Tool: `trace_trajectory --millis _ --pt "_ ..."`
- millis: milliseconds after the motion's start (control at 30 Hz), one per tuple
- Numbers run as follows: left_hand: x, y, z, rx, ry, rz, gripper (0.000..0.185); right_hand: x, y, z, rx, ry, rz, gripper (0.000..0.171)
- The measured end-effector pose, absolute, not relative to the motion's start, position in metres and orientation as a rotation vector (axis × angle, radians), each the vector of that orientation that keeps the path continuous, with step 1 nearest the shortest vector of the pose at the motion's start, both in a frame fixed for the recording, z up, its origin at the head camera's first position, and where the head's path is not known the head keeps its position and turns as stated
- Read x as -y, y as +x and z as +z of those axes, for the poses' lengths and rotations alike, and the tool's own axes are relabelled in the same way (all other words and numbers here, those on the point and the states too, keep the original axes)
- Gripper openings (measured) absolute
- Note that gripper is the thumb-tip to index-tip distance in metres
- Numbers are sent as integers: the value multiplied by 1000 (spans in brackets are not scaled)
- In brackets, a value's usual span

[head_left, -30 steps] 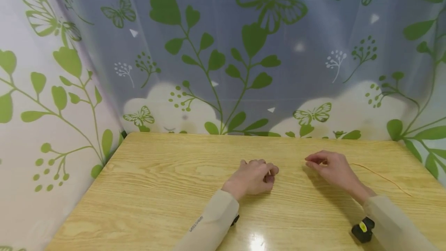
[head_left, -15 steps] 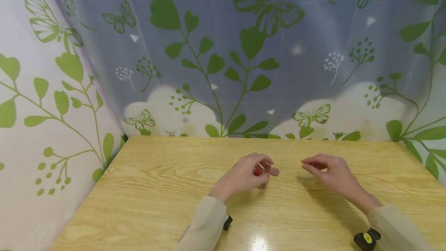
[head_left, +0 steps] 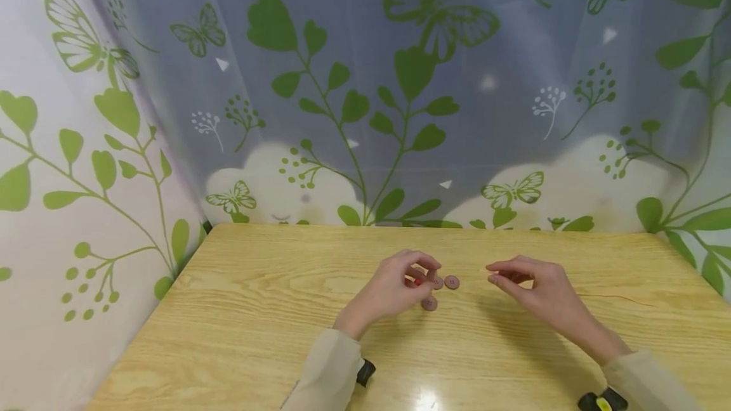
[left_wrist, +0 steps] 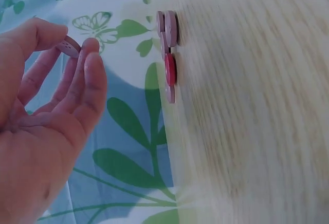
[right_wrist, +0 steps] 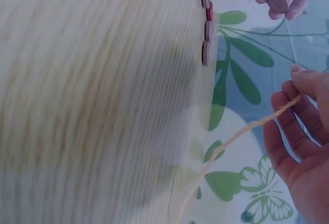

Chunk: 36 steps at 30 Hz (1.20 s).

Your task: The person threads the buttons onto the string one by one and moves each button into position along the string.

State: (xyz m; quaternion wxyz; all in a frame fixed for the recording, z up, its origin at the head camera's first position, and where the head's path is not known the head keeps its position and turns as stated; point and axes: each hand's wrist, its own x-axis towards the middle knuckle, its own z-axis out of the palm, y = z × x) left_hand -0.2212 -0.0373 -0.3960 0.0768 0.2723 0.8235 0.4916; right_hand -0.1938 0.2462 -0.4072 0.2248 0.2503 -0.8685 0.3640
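Nearest the viewer, two beige sleeves reached forward over the pale wood-grain counter, each wrist carrying a small black camera unit, so that both hands met near the middle of the surface.

The left hand was lifted just clear of the counter with thumb and fingertips curled together, pinching a flat round dusty-pink button by its rim. That edge-on hold left the holes in its face open, which looked a sensible way to present it to a thread. Directly under and beside that hand lay the loose pink buttons, close together and flat on the wood, with one round red button among them; keeping them bunched there put the next one within a finger's reach.

The right hand hovered a short way off, apart from the left, its fingers curled and nipping the end of a thin tan thread. The rest of the thread trailed away across the counter to the right, slack, so only the short stiff tip was controlled. Its tip pointed toward the held button, though the two were not yet touching.

Behind the counter hung a translucent curtain printed with green leaves and butterflies.
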Motion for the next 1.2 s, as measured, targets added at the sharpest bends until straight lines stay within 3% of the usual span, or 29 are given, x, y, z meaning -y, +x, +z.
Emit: trace_trajectory --millis 433,1200 --pt "39 -217 -399 -2224 634 1729 25 -236 -186 -402 2329 768 1080 31" --pt "44 -211 -400 -2115 603 1845 28 -215 -174 -395 2295 701 1128 28"
